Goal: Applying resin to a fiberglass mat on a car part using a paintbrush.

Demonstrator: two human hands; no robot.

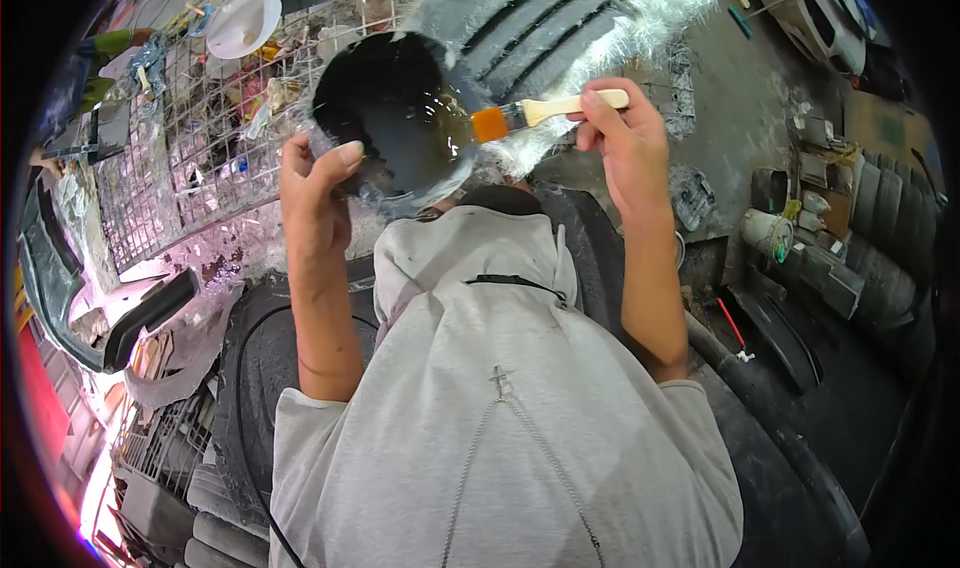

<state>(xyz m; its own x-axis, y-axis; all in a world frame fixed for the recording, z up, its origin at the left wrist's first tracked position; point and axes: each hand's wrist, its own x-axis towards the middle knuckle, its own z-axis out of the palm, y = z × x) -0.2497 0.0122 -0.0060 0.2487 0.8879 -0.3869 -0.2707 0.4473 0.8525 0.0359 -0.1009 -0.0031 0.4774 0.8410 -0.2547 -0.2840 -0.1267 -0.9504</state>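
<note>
My left hand (322,183) grips the rim of a round dark bowl (385,118), tilted so that its inside faces up at me. Wet, amber liquid glistens along the bowl's right inner side. Between the fingers of my right hand (625,133) is a paintbrush (550,110) with a pale handle and orange bristles. Its bristle end points left, at the bowl's right rim; whether it touches cannot be made out. Just beyond lies a dark ribbed panel (545,28), with whitish glass fibre matting (610,58) frayed along its right side.
A metal grid (190,138) littered with scraps stretches to the left, a white plastic bowl (243,23) at its far end. Dark curved trim pieces (150,318) lie at the left. On the right stand a white bucket (767,233), a red stick (733,326) and stacked dark parts (875,258).
</note>
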